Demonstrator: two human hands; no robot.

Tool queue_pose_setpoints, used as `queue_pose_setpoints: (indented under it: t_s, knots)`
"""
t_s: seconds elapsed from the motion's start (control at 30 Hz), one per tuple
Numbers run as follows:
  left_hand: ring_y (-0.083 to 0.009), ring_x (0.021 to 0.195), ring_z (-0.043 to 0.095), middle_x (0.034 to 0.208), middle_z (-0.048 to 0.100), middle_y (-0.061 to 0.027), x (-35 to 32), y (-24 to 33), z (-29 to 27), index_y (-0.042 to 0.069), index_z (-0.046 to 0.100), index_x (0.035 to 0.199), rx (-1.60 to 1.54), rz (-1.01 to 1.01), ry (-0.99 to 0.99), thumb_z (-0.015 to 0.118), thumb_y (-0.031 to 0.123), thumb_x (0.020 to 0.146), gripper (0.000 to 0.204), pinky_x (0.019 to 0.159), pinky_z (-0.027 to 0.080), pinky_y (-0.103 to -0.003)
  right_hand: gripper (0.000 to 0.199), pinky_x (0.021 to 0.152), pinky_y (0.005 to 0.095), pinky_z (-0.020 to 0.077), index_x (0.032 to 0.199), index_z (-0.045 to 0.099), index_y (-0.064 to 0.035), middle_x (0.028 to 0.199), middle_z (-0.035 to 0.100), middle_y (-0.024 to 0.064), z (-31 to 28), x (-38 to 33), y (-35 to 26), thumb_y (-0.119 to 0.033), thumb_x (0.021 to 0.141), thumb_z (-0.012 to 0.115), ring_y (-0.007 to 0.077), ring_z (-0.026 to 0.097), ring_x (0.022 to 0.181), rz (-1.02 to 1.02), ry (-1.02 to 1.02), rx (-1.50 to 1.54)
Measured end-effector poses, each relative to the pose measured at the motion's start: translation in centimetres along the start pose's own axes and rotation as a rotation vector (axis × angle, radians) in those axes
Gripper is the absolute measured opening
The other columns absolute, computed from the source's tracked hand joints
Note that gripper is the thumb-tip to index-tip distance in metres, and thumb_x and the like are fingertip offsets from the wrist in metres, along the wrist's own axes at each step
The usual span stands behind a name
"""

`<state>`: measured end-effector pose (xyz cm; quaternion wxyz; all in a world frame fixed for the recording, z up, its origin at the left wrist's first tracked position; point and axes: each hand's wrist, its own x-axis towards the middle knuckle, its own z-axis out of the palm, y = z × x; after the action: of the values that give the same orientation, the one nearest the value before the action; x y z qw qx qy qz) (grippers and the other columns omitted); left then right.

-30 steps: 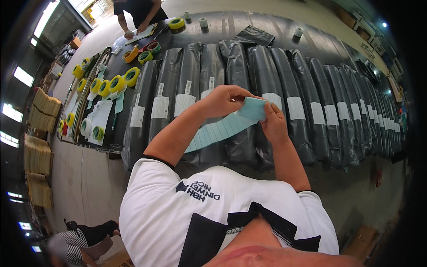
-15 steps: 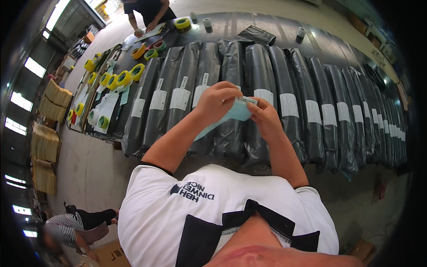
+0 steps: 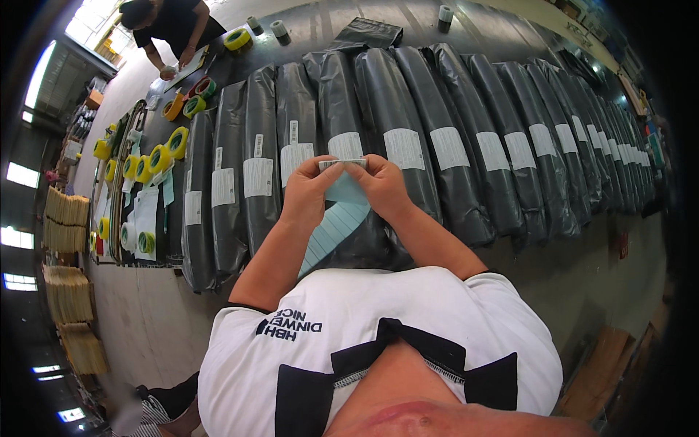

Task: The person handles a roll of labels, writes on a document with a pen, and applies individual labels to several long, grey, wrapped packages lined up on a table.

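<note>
My left hand and my right hand meet in front of my chest, each pinching one end of a small white barcode label. Below the label, a pale blue strip of label backing hangs between my forearms, curving down to the left. Beneath and beyond my hands lies a row of long packages in black plastic, side by side on the table. Most carry a large white label across the middle. Several at the left also bear a narrow barcode sticker, which I cannot see on the package right behind my hands.
Yellow tape rolls and papers lie on the table's left part. At the far left, another person leans over a clipboard. A folded black plastic bag and small rolls are at the back. Stacked cardboard stands on the left.
My two hands have come together, and the label between them now lies level. The blue strip hangs lower. The view has shifted to the right along the row.
</note>
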<state>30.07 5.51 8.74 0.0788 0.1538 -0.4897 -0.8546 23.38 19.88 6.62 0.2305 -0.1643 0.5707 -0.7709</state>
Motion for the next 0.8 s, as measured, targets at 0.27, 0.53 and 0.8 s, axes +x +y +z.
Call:
queue_pose_setpoints:
  t_s: [0.27, 0.53, 0.8]
  knots:
    - [-0.0134, 0.083, 0.063, 0.09, 0.064, -0.0059, 1.8, -0.8, -2.5, 0.002, 0.061, 0.104, -0.174, -0.169, 0.026, 0.069, 0.004, 0.084, 0.021, 0.075, 0.051, -0.025, 0.014, 0.059, 0.0213, 0.042, 0.088, 0.065, -0.0013, 0.073, 0.059, -0.0023, 0.0, 1.8, 3.4, -0.015, 0.088, 0.068, 0.004, 0.051, 0.068, -0.046, -0.02, -0.105]
    - [-0.0145, 0.086, 0.064, 0.093, 0.066, -0.0061, 3.5, -1.7, -4.2, 0.003, 0.062, 0.104, -0.072, -0.175, -0.04, 0.067, 0.003, 0.086, 0.019, 0.077, 0.052, -0.026, 0.013, 0.059, 0.0227, 0.0412, 0.085, 0.064, -0.0008, 0.072, 0.058, -0.0014, 0.1, 2.5, 3.3, -0.013, 0.088, 0.066, 0.0038, 0.049, 0.068, -0.02, 0.046, -0.102]
    - [-0.0104, 0.081, 0.06, 0.092, 0.065, -0.0035, 3.9, -1.9, -2.9, 0.0, 0.063, 0.105, -0.087, -0.053, 0.043, 0.068, 0.007, 0.087, 0.02, 0.074, 0.049, -0.023, 0.033, 0.049, 0.0241, 0.0351, 0.063, 0.053, -0.0047, 0.062, 0.05, -0.0051, 0.6, 3.3, 2.5, -0.02, 0.086, 0.07, 0.0028, 0.042, 0.06, 0.087, 0.186, -0.132]
